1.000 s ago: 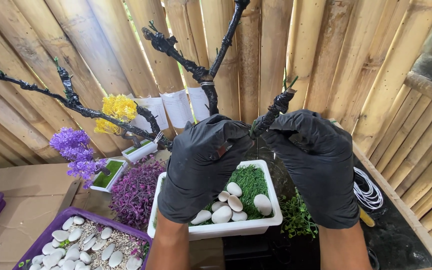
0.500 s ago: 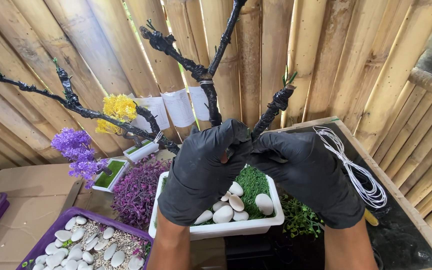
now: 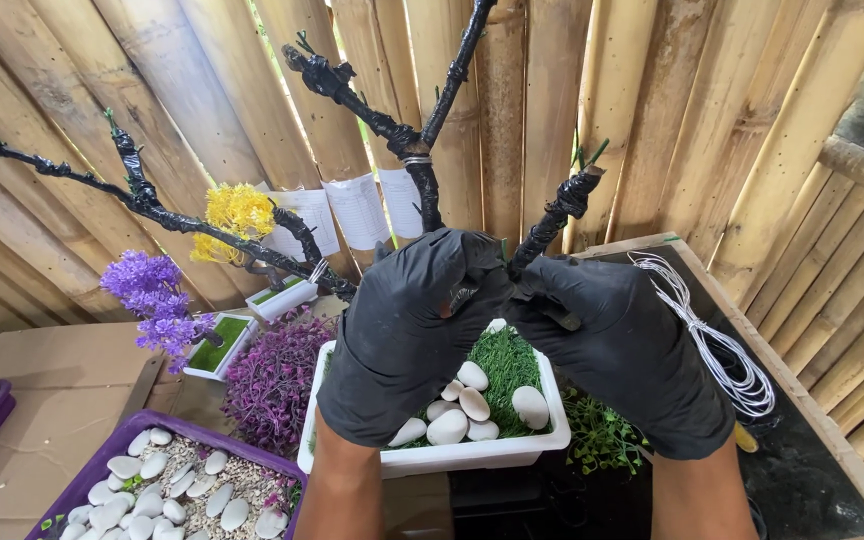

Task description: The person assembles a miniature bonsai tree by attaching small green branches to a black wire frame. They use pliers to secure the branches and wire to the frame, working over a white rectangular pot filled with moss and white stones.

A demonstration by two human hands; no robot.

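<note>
Two gloved hands, left hand (image 3: 407, 330) and right hand (image 3: 624, 345), fingers clamped round black tree trunk (image 3: 422, 190) base, above white planter (image 3: 452, 458)

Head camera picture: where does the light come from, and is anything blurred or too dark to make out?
Head view: daylight glares through slits in the bamboo slat wall; the black-gloved left hand and right hand are sharp but so dark that finger detail fades; the white rectangular planter with smooth white pebbles is crisp; the floor beneath is lost in shadow; the slats bow slightly at the edges.
</note>
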